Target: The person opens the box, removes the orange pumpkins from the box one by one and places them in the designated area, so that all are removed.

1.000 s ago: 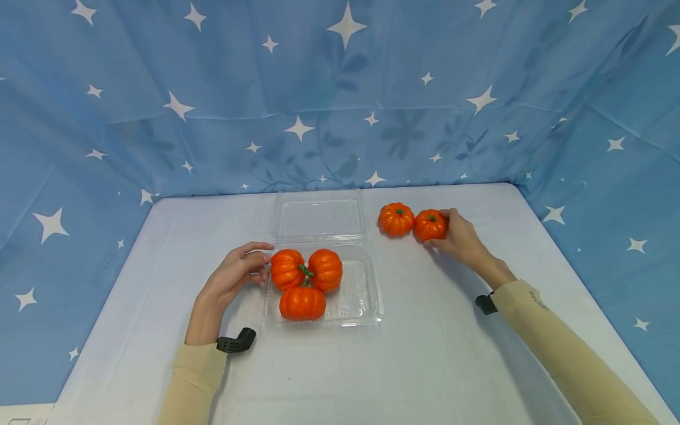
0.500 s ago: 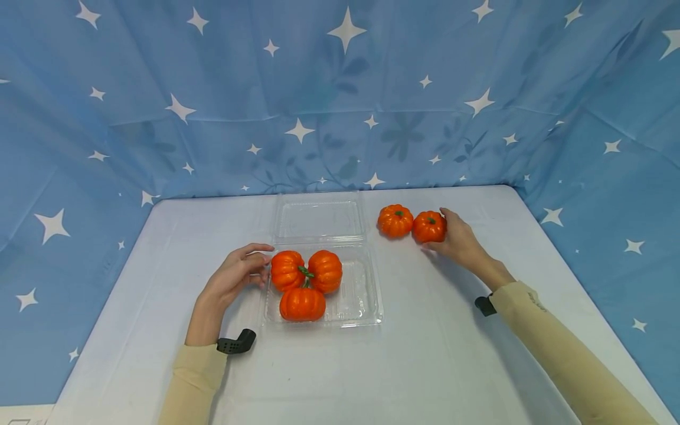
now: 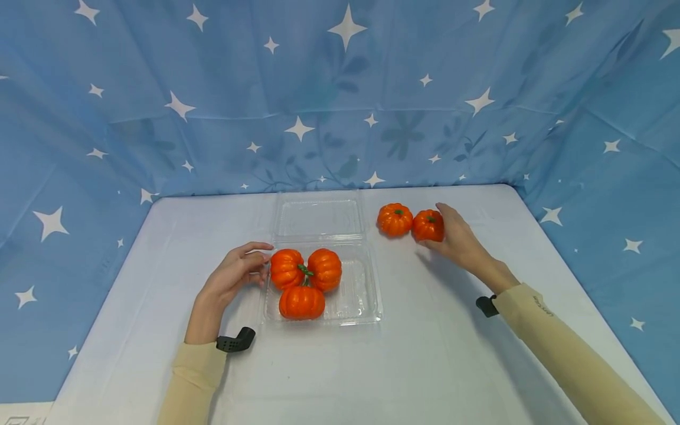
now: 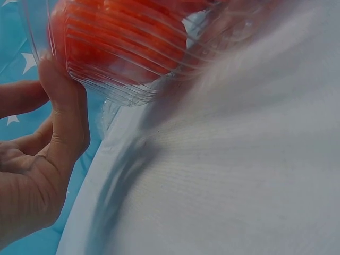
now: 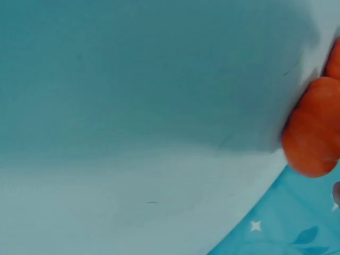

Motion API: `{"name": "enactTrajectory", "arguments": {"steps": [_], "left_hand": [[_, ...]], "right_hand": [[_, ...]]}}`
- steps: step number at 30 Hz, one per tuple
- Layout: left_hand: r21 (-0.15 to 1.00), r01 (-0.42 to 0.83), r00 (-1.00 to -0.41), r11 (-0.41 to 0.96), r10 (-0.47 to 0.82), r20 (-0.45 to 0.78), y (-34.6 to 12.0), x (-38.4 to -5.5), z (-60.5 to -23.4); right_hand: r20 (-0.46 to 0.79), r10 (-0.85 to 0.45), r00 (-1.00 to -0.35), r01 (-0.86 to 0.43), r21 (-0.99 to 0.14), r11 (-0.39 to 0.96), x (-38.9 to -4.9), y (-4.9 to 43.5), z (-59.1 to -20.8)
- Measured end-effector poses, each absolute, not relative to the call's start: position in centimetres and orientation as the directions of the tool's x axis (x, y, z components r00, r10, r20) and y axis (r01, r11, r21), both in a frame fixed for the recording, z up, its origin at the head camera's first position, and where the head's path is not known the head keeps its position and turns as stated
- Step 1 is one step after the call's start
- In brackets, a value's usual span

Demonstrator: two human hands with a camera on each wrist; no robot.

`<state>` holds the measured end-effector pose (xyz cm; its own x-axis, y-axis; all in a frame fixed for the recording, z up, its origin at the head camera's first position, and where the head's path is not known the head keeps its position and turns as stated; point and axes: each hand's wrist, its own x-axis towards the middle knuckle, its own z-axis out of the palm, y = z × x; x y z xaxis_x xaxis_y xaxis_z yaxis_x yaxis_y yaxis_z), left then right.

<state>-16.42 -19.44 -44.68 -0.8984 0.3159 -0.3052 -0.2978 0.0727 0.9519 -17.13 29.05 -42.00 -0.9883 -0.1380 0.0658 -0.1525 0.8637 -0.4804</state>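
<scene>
Three orange toy pumpkins, one of them the front pumpkin [image 3: 301,303], sit in the left part of a clear plastic clamshell box [image 3: 362,295], stems together. My left hand [image 3: 234,276] is at the box's left side; in the left wrist view its thumb [image 4: 62,98] touches the clear wall. Right of the box, two more pumpkins stand side by side on the table: a left one [image 3: 395,220] and a right one [image 3: 427,225]. My right hand [image 3: 461,239] curves loosely around the right one; in the right wrist view a fingertip [image 5: 337,192] shows apart from the pumpkin's surface.
The box's lid [image 3: 320,217] lies folded back toward the rear. A white cloth covers the table [image 3: 340,378]. Blue star-patterned curtain [image 3: 340,88] hangs behind and along both sides.
My right hand's fingers have spread a little wider around the right pumpkin, which has shifted very slightly left. The left hand and the box stay in place.
</scene>
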Motion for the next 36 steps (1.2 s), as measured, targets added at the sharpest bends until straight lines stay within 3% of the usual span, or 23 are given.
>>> {"name": "enactTrajectory", "arguments": {"steps": [22,36], "left_hand": [[0.948,-0.312,-0.898,0.07,0.304,-0.318,-19.4,-16.4,-44.7],[0.948,-0.312,-0.897,0.069,0.306,-0.318,-19.4,-16.5,-44.8]], "right_hand": [[0.177,-0.323,-0.93,-0.367,-0.531,0.764,-15.4,24.1,-39.0],[0.122,-0.392,-0.912,-0.394,-0.535,0.748,-15.2,20.8,-37.3]]}}
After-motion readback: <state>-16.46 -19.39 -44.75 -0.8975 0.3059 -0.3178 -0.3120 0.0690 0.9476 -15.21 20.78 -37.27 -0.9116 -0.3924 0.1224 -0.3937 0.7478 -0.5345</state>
